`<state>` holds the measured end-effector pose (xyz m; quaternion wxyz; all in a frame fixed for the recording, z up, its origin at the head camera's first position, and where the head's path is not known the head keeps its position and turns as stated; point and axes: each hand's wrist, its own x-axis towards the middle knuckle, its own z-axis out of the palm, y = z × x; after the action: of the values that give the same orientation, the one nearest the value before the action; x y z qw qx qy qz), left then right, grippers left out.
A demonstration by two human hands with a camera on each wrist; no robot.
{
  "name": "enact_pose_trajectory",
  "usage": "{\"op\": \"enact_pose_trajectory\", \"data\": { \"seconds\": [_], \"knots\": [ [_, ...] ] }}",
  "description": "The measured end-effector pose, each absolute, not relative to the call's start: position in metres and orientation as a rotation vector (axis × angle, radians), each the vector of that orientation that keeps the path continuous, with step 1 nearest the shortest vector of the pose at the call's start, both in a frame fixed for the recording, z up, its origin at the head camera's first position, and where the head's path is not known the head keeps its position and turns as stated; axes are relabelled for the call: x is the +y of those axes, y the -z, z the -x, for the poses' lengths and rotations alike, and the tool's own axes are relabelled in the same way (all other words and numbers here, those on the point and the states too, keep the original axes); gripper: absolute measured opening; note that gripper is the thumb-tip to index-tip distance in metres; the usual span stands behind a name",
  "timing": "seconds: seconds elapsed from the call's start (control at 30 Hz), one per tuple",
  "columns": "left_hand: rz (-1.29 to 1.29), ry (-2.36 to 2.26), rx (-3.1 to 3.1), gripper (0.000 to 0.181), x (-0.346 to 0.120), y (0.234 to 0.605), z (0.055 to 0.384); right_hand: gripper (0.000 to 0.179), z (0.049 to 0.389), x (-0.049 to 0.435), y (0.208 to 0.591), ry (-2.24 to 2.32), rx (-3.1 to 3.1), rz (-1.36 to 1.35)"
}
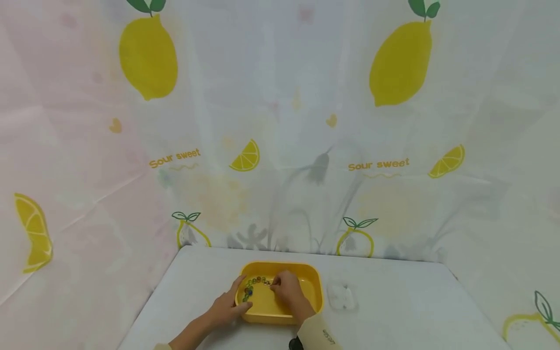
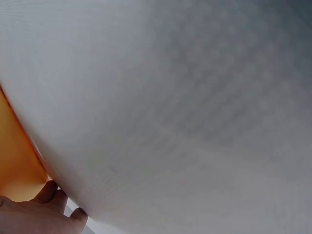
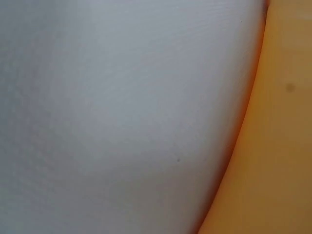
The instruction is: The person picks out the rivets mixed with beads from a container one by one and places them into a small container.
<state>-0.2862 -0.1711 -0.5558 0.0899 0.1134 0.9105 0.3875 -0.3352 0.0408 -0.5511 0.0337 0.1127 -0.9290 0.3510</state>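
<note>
A yellow tray (image 1: 302, 317) sits on the white table, with a curved row of coloured glass marbles (image 1: 258, 279) along its left and far inside. My left hand (image 1: 225, 307) holds the tray's left side, fingers along the rim and thumb over the front left corner. In the left wrist view, the fingers (image 2: 48, 195) touch the tray's edge. Reaching inside the tray, my right hand (image 1: 287, 288) has its fingers curled at the right end of the row, pinching a small marble mostly hidden by the fingertips. The right wrist view shows only tray and table, no hand.
A clear plastic container (image 1: 342, 296) stands on the table just right of the tray. The white table (image 1: 407, 301) ends at the back against a hanging cloth (image 1: 284, 194) printed with lemons, which also closes off both sides.
</note>
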Motion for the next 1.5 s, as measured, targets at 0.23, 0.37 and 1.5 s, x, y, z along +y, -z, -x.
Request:
{"op": "enact_pose_trajectory", "data": {
  "seconds": [0.23, 0.37, 1.5],
  "knots": [
    [-0.326, -1.150, 2.678, 0.081, -0.166, 0.563, 0.284, 0.011, 0.329, 0.046, 0.556, -1.057, -2.857, -0.296],
    [-0.346, -1.157, 2.666, 0.080, -0.162, 0.563, 0.282, 0.008, 0.327, 0.052, 0.555, -1.018, -2.843, -0.320],
    [-0.261, -1.095, 2.746, 0.078, -0.167, 0.556, 0.287, 0.012, 0.335, 0.072, 0.470, -1.420, -2.755, -0.445]
  ]
}}
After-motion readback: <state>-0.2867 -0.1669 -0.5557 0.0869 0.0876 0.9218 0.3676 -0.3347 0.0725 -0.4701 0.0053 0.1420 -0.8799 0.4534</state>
